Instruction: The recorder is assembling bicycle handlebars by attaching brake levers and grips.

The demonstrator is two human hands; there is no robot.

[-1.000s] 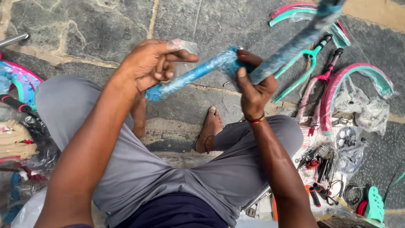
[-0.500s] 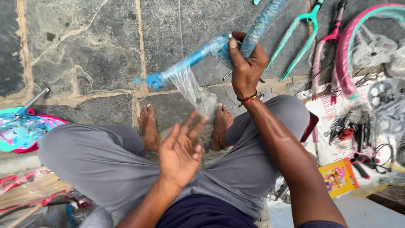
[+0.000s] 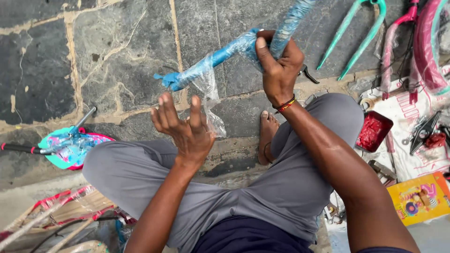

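My right hand [image 3: 277, 66] grips a blue bicycle frame [image 3: 225, 52] at the joint of its tubes and holds it up over my knees. The frame is wrapped in clear plastic film [image 3: 209, 96], and a loose strip of that film hangs down from the lower tube. My left hand [image 3: 183, 129] is open with fingers spread, just below the tube's end and beside the hanging film; I cannot tell whether it touches the film. I sit with grey trousers [image 3: 281, 187] and bare feet on a stone floor.
A teal fork [image 3: 351, 37] and pink bicycle parts [image 3: 424, 44] lie on the stone floor [image 3: 108, 61] at the upper right. A red tray [image 3: 373, 131], a yellow box [image 3: 419, 197] and tools lie to the right. A colourful seat [image 3: 70, 147] lies left.
My left hand let go of the frame's lower end, dropped down and opened, then rose closer to the tube. A strip of film came loose and hangs. The right hand kept its grip.
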